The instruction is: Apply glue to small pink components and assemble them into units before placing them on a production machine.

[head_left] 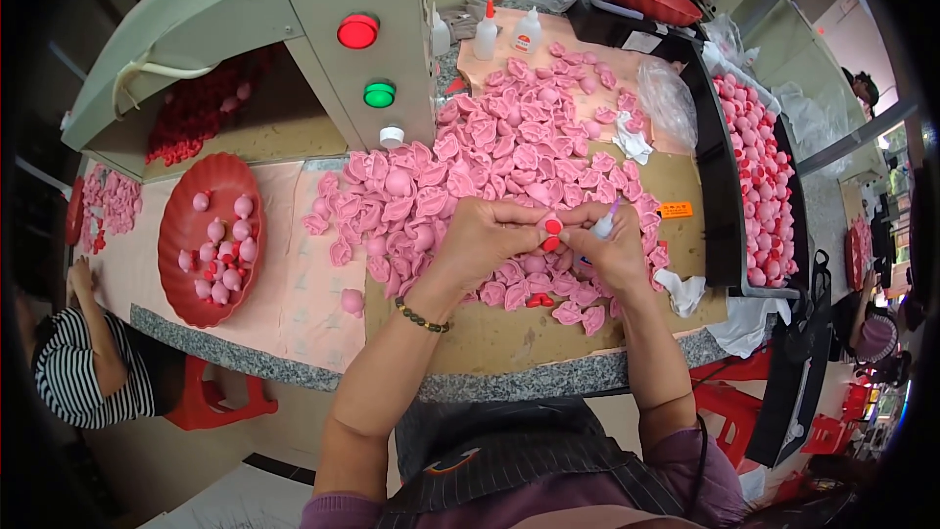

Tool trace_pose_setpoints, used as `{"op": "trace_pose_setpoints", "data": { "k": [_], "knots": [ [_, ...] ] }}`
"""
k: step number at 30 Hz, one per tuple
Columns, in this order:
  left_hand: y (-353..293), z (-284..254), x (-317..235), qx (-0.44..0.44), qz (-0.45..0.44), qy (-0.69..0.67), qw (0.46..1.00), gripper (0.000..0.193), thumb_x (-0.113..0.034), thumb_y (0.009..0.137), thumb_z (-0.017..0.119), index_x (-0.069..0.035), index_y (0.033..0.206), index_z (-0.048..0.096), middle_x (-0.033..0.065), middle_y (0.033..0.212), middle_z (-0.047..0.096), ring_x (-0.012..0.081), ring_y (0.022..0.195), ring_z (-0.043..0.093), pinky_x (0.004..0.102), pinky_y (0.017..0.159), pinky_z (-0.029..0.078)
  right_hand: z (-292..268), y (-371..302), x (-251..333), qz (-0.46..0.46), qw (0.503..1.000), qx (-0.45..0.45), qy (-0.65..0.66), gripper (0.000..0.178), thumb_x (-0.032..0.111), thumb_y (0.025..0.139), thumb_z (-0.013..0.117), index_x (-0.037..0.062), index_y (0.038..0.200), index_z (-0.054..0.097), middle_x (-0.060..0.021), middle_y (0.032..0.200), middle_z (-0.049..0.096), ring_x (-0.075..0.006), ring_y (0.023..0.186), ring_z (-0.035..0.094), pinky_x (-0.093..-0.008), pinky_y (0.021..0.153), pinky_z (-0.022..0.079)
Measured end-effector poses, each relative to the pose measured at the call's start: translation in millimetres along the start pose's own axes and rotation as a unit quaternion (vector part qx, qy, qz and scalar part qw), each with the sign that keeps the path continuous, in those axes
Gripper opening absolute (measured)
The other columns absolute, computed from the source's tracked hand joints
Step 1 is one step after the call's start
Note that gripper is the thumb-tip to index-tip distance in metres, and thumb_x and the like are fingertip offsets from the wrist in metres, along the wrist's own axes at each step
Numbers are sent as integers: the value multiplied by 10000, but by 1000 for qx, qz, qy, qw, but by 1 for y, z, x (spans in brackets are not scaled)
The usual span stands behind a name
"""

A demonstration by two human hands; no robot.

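Observation:
My left hand [478, 241] pinches a small pink piece with red parts [552, 228] between thumb and fingers, above the near part of the table. Against the same piece are the fingertips of my right hand [617, 253], which also grips a small glue bottle [602, 225] with a thin purple tip. Beneath and beyond both hands spreads a heap of pink folded plastic pieces [499, 142]. A small red piece [540, 300] lies just nearer than the hands. To the left of my left forearm is a round pink piece [352, 302].
At the left, a red scalloped tray [177, 220] holds several pink-and-red pieces, beside a grey-green machine [318, 69] with lit buttons. A black bin [721, 235] full of similar pieces borders the right side. White bottles [486, 39] stand behind. A person in stripes [86, 367] sits at far left.

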State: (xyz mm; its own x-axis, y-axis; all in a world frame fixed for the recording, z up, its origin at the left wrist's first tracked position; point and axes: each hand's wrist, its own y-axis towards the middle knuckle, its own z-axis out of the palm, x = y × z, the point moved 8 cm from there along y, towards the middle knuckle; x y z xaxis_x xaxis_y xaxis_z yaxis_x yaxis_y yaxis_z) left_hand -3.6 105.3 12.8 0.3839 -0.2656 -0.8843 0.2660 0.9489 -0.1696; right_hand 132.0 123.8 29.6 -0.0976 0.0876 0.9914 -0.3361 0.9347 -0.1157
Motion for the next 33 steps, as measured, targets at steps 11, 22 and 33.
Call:
{"op": "trace_pose_setpoints", "data": {
  "k": [11, 22, 33],
  "knots": [
    [1, -1, -1, -9, 1, 0, 1000, 200, 32, 767, 640, 62, 964, 640, 141, 871, 650, 174, 722, 641, 269, 623, 555, 1, 1, 5, -6, 1000, -3, 9, 125, -59, 745, 575, -80, 857, 627, -116, 688, 635, -136, 508, 584, -248, 469, 491],
    [1, 3, -3, -1, 8, 3, 1000, 196, 57, 762, 620, 74, 957, 636, 155, 861, 653, 193, 734, 648, 275, 619, 557, -3, 0, 4, -18, 999, -24, 20, 87, -12, 753, 605, -58, 817, 640, -77, 627, 621, -87, 448, 551, -199, 363, 386],
    [-1, 3, -4, -8, 8, 0, 1000, 199, 42, 759, 634, 80, 955, 632, 162, 850, 652, 192, 719, 647, 283, 615, 565, 0, -1, 4, -8, 1000, -6, 11, 116, -51, 747, 580, -83, 849, 624, -118, 693, 636, -139, 517, 589, -244, 464, 495]
  ]
}}
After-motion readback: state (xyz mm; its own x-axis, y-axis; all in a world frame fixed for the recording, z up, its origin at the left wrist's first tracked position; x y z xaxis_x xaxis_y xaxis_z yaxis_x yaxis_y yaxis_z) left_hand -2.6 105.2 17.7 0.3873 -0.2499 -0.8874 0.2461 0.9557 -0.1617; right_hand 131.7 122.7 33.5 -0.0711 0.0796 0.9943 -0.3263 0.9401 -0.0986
